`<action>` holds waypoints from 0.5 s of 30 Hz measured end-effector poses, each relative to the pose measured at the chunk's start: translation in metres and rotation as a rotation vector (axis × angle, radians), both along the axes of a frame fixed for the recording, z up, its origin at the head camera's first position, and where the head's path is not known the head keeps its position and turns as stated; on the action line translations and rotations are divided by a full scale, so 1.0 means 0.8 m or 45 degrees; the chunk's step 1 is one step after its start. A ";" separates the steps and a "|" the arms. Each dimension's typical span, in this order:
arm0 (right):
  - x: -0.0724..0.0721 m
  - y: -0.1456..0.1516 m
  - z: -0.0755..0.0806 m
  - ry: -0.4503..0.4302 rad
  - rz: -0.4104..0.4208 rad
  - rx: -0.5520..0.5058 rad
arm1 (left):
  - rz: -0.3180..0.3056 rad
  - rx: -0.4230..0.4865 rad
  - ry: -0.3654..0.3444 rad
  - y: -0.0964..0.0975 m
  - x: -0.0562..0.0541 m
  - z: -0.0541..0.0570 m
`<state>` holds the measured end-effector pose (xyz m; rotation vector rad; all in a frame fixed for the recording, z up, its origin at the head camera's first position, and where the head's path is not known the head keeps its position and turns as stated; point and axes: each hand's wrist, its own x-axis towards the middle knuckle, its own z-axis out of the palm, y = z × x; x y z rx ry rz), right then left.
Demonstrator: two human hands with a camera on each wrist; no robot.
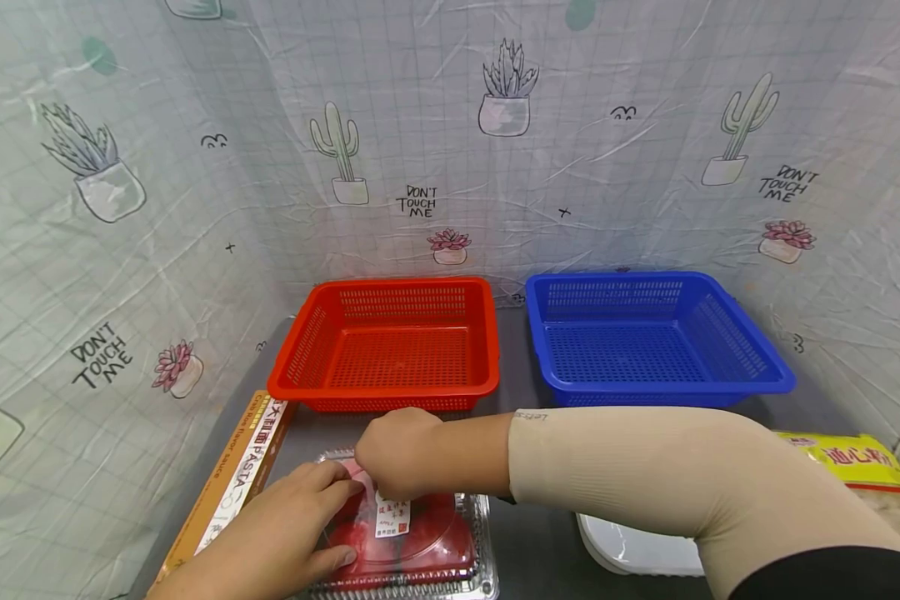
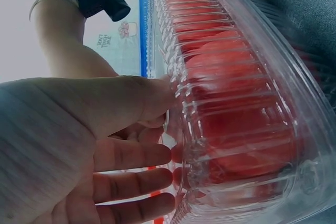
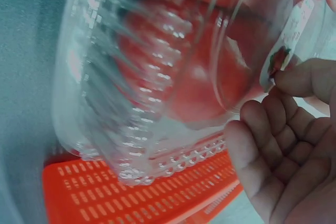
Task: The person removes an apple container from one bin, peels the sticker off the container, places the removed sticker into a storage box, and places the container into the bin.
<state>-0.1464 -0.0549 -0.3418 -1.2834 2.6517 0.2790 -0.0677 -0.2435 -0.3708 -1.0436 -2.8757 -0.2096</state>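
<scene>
A clear plastic clamshell box (image 1: 486, 550) with red, tomato-like contents (image 2: 231, 82) lies in front of the red basket. A white paper label (image 1: 392, 521) with red print sits on its lid; one end carries a small picture (image 3: 278, 60). My left hand (image 1: 292, 508) rests on the box's left side with relaxed fingers, and its fingertips touch the plastic in the left wrist view. My right hand (image 1: 401, 450) is over the lid and pinches the label's end between thumb and forefinger. Its other fingers are curled, and the head view hides the fingertips.
Behind the box stands a red basket (image 1: 487, 385), with a blue basket (image 1: 765, 385) to its right. A pasta box (image 1: 228, 479) lies along the left. At the right are a white lidded container (image 1: 630, 546) and a yellow bag (image 1: 858, 462). Printed sheeting (image 1: 450, 150) surrounds the table.
</scene>
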 end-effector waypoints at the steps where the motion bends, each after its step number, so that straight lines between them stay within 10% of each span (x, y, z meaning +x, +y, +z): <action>1: 0.000 -0.001 0.000 0.008 -0.004 0.006 | 0.001 0.000 -0.004 0.000 0.000 0.000; 15: -0.002 -0.006 0.005 0.069 0.087 0.064 | -0.015 -0.003 0.018 -0.001 -0.001 -0.002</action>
